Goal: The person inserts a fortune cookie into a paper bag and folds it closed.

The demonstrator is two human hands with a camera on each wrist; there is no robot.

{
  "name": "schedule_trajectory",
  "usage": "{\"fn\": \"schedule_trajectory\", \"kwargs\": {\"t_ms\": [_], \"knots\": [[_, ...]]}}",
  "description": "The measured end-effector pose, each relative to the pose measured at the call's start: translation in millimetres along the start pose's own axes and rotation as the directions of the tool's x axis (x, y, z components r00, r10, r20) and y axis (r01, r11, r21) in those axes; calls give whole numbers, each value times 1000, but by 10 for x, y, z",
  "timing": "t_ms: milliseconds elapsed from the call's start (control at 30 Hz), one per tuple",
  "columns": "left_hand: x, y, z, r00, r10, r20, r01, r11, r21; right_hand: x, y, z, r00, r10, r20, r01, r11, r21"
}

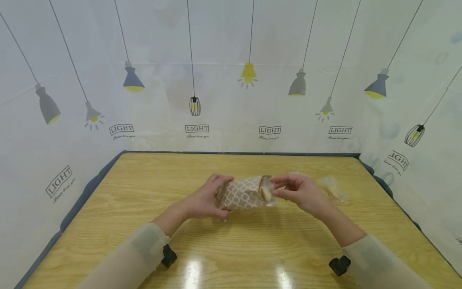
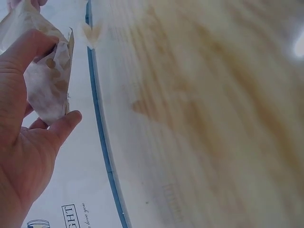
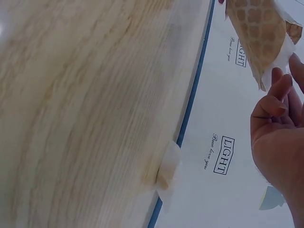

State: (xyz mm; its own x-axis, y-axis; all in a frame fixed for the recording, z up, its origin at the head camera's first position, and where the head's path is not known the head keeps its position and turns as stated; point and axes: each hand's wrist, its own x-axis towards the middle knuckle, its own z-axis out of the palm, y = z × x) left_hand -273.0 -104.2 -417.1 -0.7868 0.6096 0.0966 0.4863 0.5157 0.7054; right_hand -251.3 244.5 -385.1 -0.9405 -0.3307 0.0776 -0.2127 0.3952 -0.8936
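"LIGHT" (image 1: 196, 128) repeats six times on the backdrop. My left hand (image 1: 205, 198) fingers clamp one patterned bag (image 1: 242, 192); my right hand (image 1: 299, 192) fingers pinch one wrapped pastry (image 1: 266, 192). A second pastry (image 1: 333, 188) lies on the desk (image 1: 252, 249).

Both forearms reaching forward and inward, sleeved to the wrist, hands meeting at the middle. Left hand (image 1: 205, 198) curled, thumb (image 2: 64, 124) below and fingers above what it grips. Right hand (image 1: 299, 192) facing it, fingertips (image 3: 280, 88) bent, pinching just beside the left hand's grip.
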Motion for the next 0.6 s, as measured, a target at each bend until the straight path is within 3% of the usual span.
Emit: {"fn": "schedule_trajectory", "kwargs": {"t_ms": [433,600], "knots": [[13,3,13,1000,-1,-14,1,1000,0,-3,-6,71,996,25,-87,-32,995,-91],[13,6,13,1000,-8,-17,8,1000,-2,-9,17,80,995,44,-85,-53,993,-104]]}}
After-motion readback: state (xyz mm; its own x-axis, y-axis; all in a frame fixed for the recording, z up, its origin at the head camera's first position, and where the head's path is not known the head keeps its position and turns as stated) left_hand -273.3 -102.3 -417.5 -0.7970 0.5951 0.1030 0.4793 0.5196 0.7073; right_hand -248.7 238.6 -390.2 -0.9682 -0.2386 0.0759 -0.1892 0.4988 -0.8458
